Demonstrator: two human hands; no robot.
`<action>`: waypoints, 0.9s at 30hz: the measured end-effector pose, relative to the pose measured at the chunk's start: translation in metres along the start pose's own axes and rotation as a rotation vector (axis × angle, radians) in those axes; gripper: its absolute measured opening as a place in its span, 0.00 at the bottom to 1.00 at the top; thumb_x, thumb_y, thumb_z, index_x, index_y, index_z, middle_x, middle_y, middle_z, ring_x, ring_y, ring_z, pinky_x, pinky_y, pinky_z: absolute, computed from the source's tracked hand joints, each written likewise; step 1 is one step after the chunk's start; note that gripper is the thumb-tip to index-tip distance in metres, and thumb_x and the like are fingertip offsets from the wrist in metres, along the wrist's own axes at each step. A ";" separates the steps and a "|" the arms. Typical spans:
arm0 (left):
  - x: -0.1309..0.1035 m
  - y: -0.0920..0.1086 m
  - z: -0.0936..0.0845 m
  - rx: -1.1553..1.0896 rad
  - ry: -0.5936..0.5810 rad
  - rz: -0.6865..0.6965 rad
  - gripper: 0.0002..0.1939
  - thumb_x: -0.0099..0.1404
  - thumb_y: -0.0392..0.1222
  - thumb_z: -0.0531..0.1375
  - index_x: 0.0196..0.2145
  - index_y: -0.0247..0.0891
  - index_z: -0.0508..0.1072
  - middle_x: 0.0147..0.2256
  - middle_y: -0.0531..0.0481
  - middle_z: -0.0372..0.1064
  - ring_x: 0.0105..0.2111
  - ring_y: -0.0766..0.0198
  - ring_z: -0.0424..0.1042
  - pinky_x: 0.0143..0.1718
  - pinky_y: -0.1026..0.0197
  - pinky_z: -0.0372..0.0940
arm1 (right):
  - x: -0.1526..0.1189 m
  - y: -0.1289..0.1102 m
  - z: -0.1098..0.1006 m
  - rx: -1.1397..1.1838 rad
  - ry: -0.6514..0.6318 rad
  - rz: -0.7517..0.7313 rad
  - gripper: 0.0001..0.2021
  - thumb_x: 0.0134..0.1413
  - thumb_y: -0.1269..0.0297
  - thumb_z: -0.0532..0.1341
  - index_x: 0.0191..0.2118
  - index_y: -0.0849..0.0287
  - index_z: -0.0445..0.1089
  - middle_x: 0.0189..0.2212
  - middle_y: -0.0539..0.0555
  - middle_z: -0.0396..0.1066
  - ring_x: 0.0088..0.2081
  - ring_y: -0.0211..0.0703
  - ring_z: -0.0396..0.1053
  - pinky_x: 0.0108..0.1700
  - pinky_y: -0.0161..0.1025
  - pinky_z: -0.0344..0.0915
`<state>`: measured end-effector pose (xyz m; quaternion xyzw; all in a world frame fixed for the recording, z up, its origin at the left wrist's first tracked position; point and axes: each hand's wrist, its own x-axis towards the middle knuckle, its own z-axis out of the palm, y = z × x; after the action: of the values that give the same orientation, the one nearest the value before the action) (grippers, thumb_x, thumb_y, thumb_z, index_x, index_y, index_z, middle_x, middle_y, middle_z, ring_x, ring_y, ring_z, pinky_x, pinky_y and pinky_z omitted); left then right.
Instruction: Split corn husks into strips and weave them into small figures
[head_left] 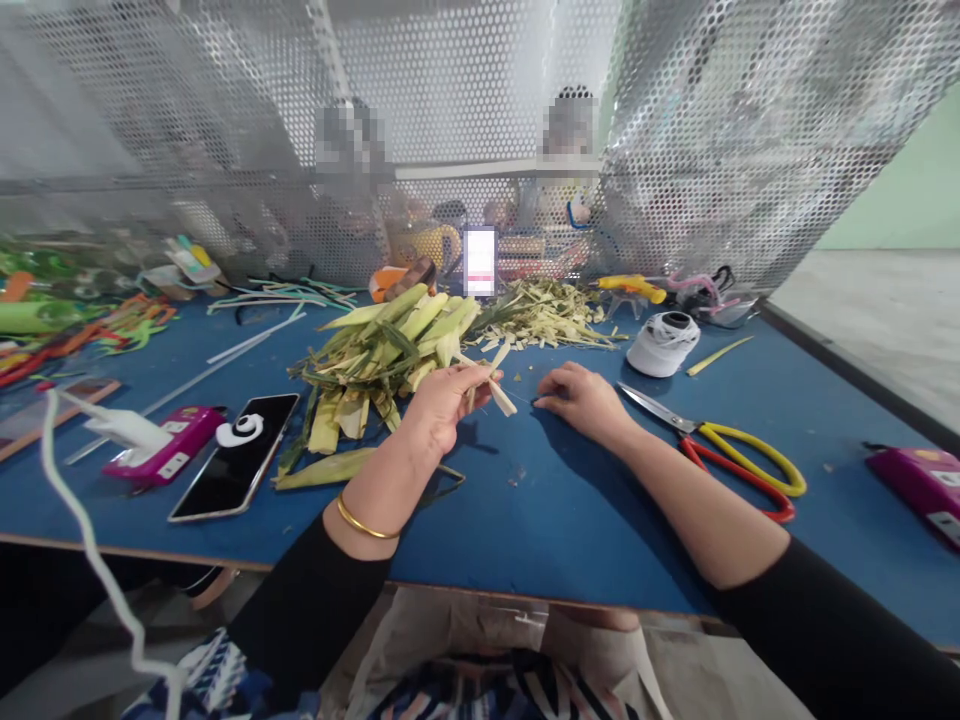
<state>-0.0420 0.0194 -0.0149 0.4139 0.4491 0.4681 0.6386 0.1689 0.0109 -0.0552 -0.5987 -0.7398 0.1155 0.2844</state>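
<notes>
My left hand (454, 398) pinches several pale, crossed strips of corn husk (501, 394) above the middle of the table. A fine thread (519, 397) shows faintly between those strips and my right hand (581, 400), whose fingertips are closed on it low over the blue surface. Just beyond my left hand lies a pile of green and yellow corn husks (390, 340), with one long husk (324, 470) at its near side. To the right of my right hand are scissors (720, 450) with yellow and red handles, blades partly apart. A white spool of thread (663, 346) stands behind them.
Husk scraps (551, 312) are heaped at the back by a lit phone (479, 262) propped upright. A dark phone (236, 455) and a purple device (166, 447) lie left; another purple device (919, 485) is far right. A perforated metal screen (465, 90) closes the back.
</notes>
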 end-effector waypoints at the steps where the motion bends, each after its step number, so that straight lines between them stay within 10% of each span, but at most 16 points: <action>1: 0.001 0.001 -0.001 0.004 0.022 0.016 0.05 0.54 0.39 0.66 0.30 0.38 0.76 0.33 0.46 0.76 0.33 0.62 0.74 0.36 0.60 0.69 | 0.001 -0.003 0.004 -0.038 -0.012 -0.013 0.02 0.50 0.66 0.65 0.32 0.56 0.73 0.32 0.52 0.69 0.34 0.42 0.66 0.37 0.38 0.58; 7: 0.005 0.007 -0.008 0.028 0.072 0.040 0.06 0.53 0.38 0.65 0.31 0.37 0.76 0.34 0.44 0.76 0.34 0.60 0.73 0.37 0.59 0.68 | 0.003 -0.012 0.007 -0.257 -0.048 -0.098 0.05 0.57 0.69 0.58 0.32 0.58 0.71 0.35 0.56 0.71 0.39 0.47 0.67 0.40 0.40 0.56; 17: 0.007 0.002 -0.006 0.005 0.072 -0.040 0.04 0.54 0.37 0.65 0.30 0.38 0.74 0.33 0.45 0.76 0.37 0.56 0.75 0.34 0.58 0.70 | -0.013 0.001 -0.046 -0.620 -0.108 0.070 0.10 0.54 0.74 0.57 0.32 0.59 0.76 0.36 0.62 0.73 0.37 0.53 0.70 0.35 0.43 0.52; 27: 0.004 -0.002 0.000 0.102 0.042 -0.073 0.06 0.53 0.36 0.66 0.31 0.38 0.75 0.34 0.42 0.75 0.35 0.57 0.74 0.30 0.60 0.67 | -0.001 -0.012 0.016 -0.156 -0.038 0.010 0.02 0.54 0.66 0.62 0.32 0.57 0.71 0.33 0.54 0.69 0.34 0.43 0.67 0.35 0.38 0.57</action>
<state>-0.0411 0.0233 -0.0179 0.4192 0.5005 0.4299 0.6237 0.1499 0.0099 -0.0623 -0.6203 -0.7489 0.0702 0.2224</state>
